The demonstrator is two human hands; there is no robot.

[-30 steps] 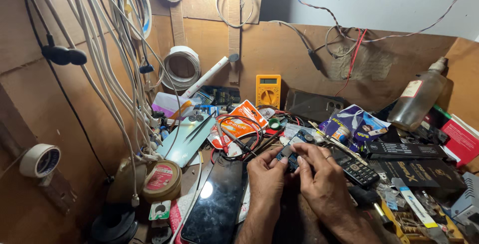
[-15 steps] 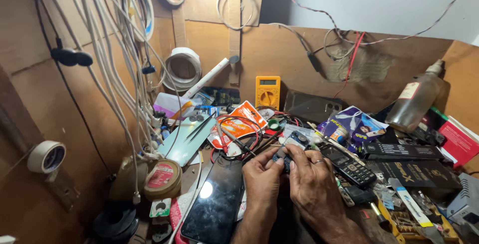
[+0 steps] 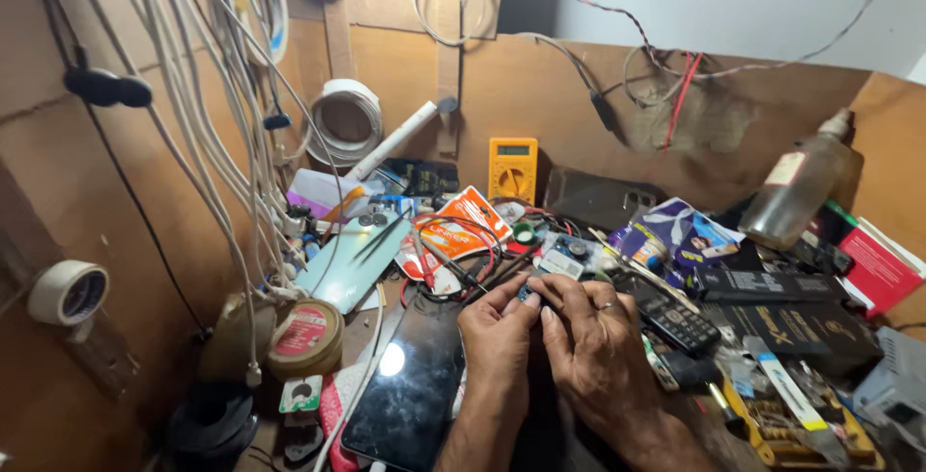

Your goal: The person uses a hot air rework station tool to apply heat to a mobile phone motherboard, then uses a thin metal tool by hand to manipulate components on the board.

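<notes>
Both hands meet mid-tabletop over a small dark part (image 3: pixel 528 292) — too small to identify. Left hand (image 3: pixel 497 332) pinches it at the fingertips, grip closed on it; right hand (image 3: pixel 593 342) touches it from the other side with thumb and forefinger, grip also closed on it. The part sits right between the two sets of fingertips, above the black glossy phone slab (image 3: pixel 410 390) lying just left of the wrists. Yellow box-shaped multimeter (image 3: pixel 512 169) stands well behind, against the brown wooden wall — a black keypad handset (image 3: pixel 675 320) lies just right of the right hand.
</notes>
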